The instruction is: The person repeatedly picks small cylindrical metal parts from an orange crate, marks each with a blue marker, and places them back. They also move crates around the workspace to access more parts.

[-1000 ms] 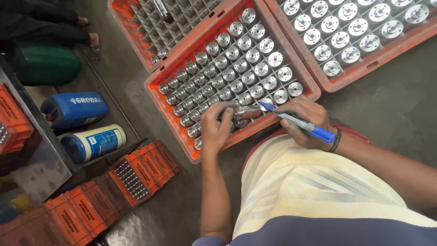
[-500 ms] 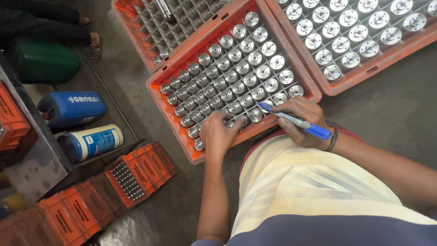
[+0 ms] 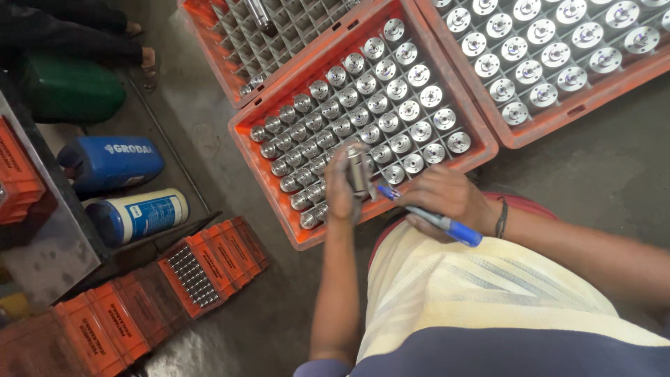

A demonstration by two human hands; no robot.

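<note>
Just above the near rim of the orange crate (image 3: 265, 150), the left hand (image 3: 343, 187) pinches a metal cylinder (image 3: 359, 169) upright between thumb and fingers (image 3: 333, 183), lifted clear of the grid. The crate's cells hold rows of similar steel parts, most cells full. Right of the cylinder, the right hand (image 3: 447, 199) curls around a blue pen (image 3: 431, 217), apparently gripped, though blur hides the fingertips. Beyond, a second crate (image 3: 558, 136) holds flanged pieces.

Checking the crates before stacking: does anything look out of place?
One metal cylinder is out of its slot, held in the left hand above the middle crate. The rest sit upright in their cells.
</note>
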